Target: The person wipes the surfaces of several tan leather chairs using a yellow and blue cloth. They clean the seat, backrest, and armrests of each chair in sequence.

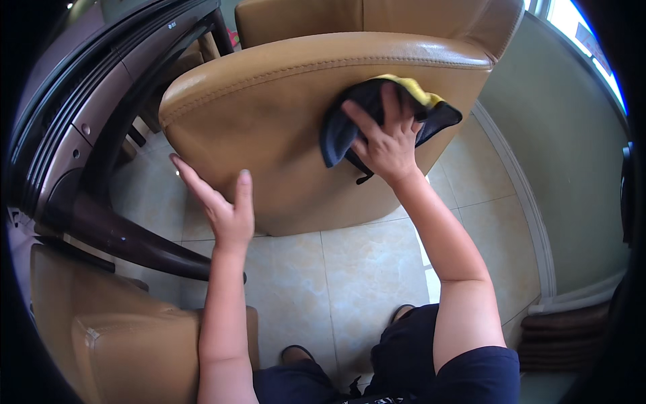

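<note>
A tan leather armchair (262,116) with a stitched seam along its arm stands before me, its outer side facing me. My right hand (388,146) presses a dark grey cloth with yellow edging (340,134) flat against that side, towards the back. The fingers are spread over the cloth and slightly blurred; a small loop hangs from its lower edge. My left hand (227,217) is empty, thumb and fingers apart, near the armchair's lower front edge. Whether it touches the leather I cannot tell.
A dark wooden table (101,96) with a curved leg (146,252) stands at left. Another tan chair (141,348) is at lower left, close to my left arm. A green wall (550,151) with a white skirting board (525,202) bounds the right. Pale tiles (292,272) cover the floor.
</note>
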The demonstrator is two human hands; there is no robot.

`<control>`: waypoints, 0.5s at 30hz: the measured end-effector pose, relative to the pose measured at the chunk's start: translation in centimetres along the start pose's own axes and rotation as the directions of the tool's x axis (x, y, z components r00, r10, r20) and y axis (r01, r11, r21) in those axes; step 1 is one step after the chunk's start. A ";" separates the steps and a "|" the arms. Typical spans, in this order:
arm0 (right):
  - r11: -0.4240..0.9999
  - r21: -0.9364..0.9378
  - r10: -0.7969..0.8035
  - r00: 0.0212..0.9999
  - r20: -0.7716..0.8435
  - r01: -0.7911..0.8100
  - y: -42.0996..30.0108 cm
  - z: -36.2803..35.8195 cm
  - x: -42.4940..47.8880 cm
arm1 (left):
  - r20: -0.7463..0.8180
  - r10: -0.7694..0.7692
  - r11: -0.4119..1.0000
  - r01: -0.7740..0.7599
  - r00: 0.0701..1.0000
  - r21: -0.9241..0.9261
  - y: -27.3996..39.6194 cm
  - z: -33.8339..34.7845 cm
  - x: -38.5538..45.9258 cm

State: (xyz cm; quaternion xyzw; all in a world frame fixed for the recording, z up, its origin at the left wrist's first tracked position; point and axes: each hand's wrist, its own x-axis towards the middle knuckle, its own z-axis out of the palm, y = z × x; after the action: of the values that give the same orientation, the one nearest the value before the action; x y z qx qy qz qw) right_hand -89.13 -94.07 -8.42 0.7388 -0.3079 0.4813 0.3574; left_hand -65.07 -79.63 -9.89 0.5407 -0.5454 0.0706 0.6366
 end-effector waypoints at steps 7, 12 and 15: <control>0.943 0.329 0.088 0.992 -0.092 -0.053 -8.8 0.7 3.4 | 0.013 0.244 0.891 -0.230 0.970 0.392 -0.1 3.0 -0.2; 0.982 0.187 -0.011 1.000 -0.025 0.015 -3.7 0.9 0.3 | 0.015 0.270 0.779 -0.228 0.963 0.585 -1.2 2.8 -0.6; 0.981 0.136 0.136 0.990 0.036 -0.140 3.0 -2.0 -0.1 | 0.000 0.321 0.754 -0.256 0.947 0.604 -1.4 1.4 -0.4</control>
State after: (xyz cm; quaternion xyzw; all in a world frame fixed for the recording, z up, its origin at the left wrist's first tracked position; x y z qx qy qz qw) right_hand -92.58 -94.07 -7.26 0.7449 -0.3289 0.5155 0.2669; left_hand -65.17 -81.08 -11.29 0.6183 -0.5382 0.3636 0.4424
